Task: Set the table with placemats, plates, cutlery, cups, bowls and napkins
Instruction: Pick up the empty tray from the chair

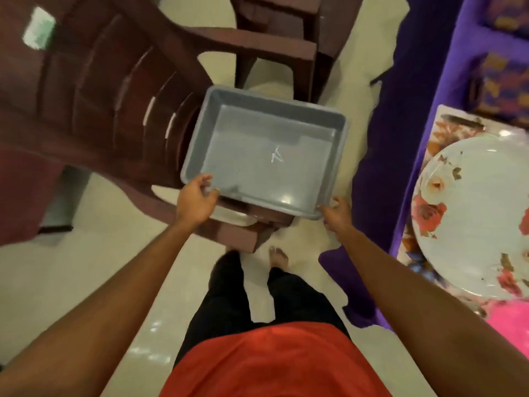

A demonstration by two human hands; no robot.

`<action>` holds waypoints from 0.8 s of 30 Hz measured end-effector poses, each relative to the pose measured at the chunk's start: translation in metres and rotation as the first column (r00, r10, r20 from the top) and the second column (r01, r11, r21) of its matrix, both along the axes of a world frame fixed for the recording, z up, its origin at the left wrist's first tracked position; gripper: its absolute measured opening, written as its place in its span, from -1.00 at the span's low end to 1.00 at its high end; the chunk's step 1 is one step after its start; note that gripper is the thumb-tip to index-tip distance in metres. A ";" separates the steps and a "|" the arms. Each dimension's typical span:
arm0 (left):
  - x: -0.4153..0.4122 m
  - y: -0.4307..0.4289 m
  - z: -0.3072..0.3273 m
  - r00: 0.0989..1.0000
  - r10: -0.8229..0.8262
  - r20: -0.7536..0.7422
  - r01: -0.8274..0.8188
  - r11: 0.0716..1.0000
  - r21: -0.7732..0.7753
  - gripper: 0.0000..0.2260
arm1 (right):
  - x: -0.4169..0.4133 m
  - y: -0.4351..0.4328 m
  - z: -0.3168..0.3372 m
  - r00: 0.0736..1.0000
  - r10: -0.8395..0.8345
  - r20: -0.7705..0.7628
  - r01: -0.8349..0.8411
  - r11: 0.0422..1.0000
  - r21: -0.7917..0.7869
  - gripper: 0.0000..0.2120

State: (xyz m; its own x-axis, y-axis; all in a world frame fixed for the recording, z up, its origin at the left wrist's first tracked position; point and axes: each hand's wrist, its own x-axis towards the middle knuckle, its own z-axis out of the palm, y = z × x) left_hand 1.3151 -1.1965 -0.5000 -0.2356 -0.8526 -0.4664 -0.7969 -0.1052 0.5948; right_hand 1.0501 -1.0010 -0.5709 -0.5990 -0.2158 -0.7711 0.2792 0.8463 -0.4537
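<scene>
An empty grey plastic tray (263,150) is held level above a dark brown plastic chair. My left hand (197,200) grips its near left corner, thumb over the rim. My right hand (336,212) grips the near right corner from below and beside. At the right edge of the view a white plate with red flowers (472,222) lies on a floral placemat (452,127) on the table with a purple cloth (400,138).
A brown plastic chair (114,96) fills the upper left, a second one (274,38) stands behind the tray. Something pink (509,319) lies near the plate. The floor is pale tile; my legs and bare feet are below the tray.
</scene>
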 end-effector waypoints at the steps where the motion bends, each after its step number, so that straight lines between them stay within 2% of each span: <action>1: -0.004 -0.020 -0.013 0.999 -0.031 0.039 0.029 0.999 0.035 -0.58 | -0.002 -0.004 -0.011 1.000 -0.011 -0.022 0.012 1.000 0.018 -0.28; 3: -0.006 -0.061 -0.051 0.988 -0.099 0.116 0.092 0.994 0.062 -0.50 | -0.004 -0.015 -0.031 0.997 -0.056 -0.060 0.059 0.996 0.059 -0.26; 5: -0.001 -0.103 -0.092 0.978 -0.117 0.174 0.108 0.992 0.063 -0.45 | -0.002 -0.026 -0.049 0.986 -0.140 -0.095 0.147 0.987 0.063 -0.33; 8: 0.005 -0.151 -0.140 0.969 -0.037 0.245 0.008 0.993 0.119 -0.40 | 0.000 -0.036 -0.081 0.970 -0.203 -0.132 0.213 0.975 0.065 -0.50; 11: 0.009 -0.168 -0.163 0.964 -0.075 0.255 0.013 0.972 0.235 -0.49 | 0.005 -0.039 -0.094 0.944 -0.222 -0.244 0.247 0.966 0.076 -0.62; 14: 0.018 -0.174 -0.177 0.981 -0.007 0.193 -0.050 0.956 0.290 -0.59 | 0.008 -0.036 -0.084 0.933 -0.168 -0.319 0.213 0.971 0.109 -0.64; 18: 0.018 -0.170 -0.144 0.986 0.120 0.120 -0.153 0.936 0.318 -0.63 | 0.018 -0.027 -0.035 0.909 -0.136 -0.394 0.190 0.977 0.101 -0.68; 21: 0.017 -0.164 -0.093 0.986 0.159 0.055 -0.168 0.943 0.289 -0.64 | 0.030 -0.017 0.021 0.885 -0.152 -0.441 0.190 0.981 0.044 -0.78; 24: 0.015 -0.161 -0.036 0.979 0.199 -0.052 -0.182 0.955 0.234 -0.65 | 0.045 -0.007 0.081 0.853 -0.177 -0.490 0.216 0.976 0.023 -0.78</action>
State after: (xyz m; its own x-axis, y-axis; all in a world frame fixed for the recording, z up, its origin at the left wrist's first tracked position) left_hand 1.3300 -1.3579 -0.5360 -0.1199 -0.7591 -0.6399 -0.7034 -0.3899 0.5943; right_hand 1.0954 -1.0077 -0.4902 -0.9236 -0.0073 -0.3832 0.2060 0.8337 -0.5124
